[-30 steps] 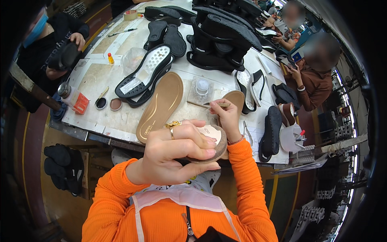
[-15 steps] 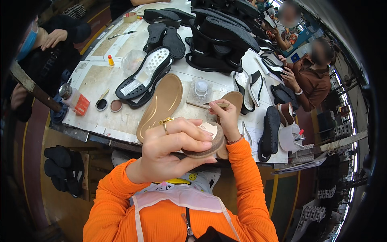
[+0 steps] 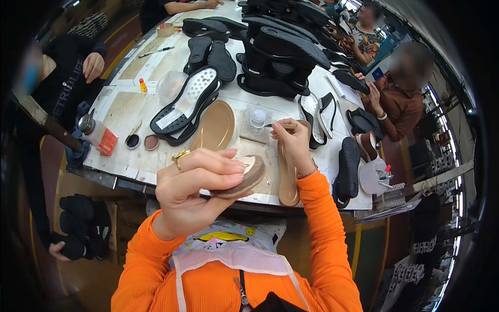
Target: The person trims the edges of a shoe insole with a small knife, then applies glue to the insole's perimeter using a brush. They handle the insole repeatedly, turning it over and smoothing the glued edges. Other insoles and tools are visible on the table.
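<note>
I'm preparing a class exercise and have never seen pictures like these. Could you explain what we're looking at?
No machine here: one person works bare-handed, in orange sleeves. Every picture comes from a wide fisheye camera on that person's head, looking down, so straight edges bend. The left hand holds a rounded brown sole piece, partly hidden; the right hand holds a slim tool, its tip appearing near a small translucent pot. On the white table are tan insoles, stacked black soles and a metal-topped bottle. Other people are around it.
</note>
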Demonstrator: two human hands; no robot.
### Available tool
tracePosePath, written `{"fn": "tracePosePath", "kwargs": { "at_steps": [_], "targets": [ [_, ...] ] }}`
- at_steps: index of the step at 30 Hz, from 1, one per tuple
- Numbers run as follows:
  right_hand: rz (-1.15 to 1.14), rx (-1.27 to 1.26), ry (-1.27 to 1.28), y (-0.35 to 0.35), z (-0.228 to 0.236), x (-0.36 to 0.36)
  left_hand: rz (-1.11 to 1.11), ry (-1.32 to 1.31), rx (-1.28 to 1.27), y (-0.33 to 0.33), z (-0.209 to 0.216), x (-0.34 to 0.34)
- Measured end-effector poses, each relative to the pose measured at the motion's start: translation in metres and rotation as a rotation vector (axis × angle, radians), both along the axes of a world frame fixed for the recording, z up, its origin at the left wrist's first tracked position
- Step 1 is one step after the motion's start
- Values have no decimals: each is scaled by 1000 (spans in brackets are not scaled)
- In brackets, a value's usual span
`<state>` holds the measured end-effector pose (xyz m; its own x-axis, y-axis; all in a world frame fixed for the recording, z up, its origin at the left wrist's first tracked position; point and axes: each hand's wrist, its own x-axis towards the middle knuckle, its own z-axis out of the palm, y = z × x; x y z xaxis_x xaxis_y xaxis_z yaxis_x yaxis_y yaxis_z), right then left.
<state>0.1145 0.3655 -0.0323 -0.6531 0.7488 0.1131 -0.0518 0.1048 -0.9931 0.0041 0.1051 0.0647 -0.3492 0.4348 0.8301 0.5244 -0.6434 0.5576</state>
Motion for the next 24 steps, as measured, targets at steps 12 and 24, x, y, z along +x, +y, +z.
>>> {"fn": "tracePosePath", "kwargs": {
  "at_steps": [12, 24],
  "targets": [
    [-101, 446, -292, 11, -14, -32, 5, -46, -39, -13, -6, -9],
    [-134, 477, -326, 3, -16, -33, 7, -90, -63, -21, -11, -11]
  ]
}}
